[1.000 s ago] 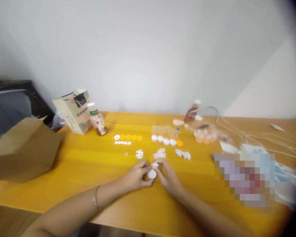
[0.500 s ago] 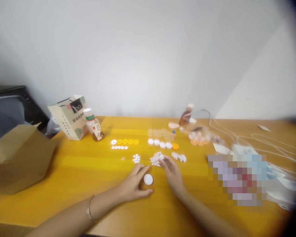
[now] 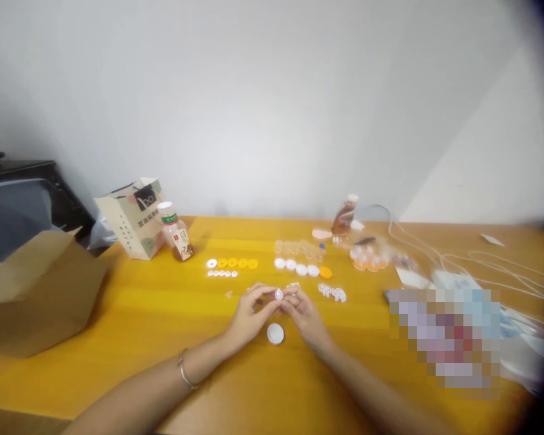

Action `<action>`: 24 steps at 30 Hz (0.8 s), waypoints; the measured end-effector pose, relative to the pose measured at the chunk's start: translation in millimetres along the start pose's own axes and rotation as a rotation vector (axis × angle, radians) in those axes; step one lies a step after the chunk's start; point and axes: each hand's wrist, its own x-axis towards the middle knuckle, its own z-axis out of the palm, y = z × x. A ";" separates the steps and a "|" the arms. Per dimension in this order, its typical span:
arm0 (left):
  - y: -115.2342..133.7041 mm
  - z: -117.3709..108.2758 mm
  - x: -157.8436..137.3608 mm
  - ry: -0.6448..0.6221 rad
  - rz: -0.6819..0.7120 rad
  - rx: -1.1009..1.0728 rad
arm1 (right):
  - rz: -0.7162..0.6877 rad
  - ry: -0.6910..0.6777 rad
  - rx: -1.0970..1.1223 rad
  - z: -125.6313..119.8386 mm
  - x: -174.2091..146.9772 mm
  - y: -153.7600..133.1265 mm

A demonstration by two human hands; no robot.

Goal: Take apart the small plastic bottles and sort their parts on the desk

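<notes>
Between the fingertips of both hands is a small round white plastic piece (image 3: 278, 294) with a patterned face. My left hand (image 3: 254, 311) pinches it from the left, and my right hand (image 3: 303, 314) grips it from the right. Just below them a round white cap (image 3: 275, 333) lies on the table. Behind the fingers a pile of small white parts (image 3: 292, 285) is mostly hidden. To the right of it lies a cluster of white openwork pieces (image 3: 332, 293).
Rows of yellow discs (image 3: 242, 263), white discs (image 3: 301, 269) and clear cups (image 3: 294, 247) lie farther back. A labelled bottle (image 3: 176, 232), a paper bag (image 3: 136, 226) and a cardboard box (image 3: 40, 296) stand left. A brown bottle (image 3: 344, 215) and cables (image 3: 476, 257) are at right.
My right hand has brought the small white piece left from beside the pile. My left hand, spread beside the cap before, has moved up and closed on the piece too.
</notes>
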 end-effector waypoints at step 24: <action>-23.4 -11.3 -5.0 -0.082 0.472 0.511 | -0.034 0.123 -0.164 -3.8 -7.7 5.6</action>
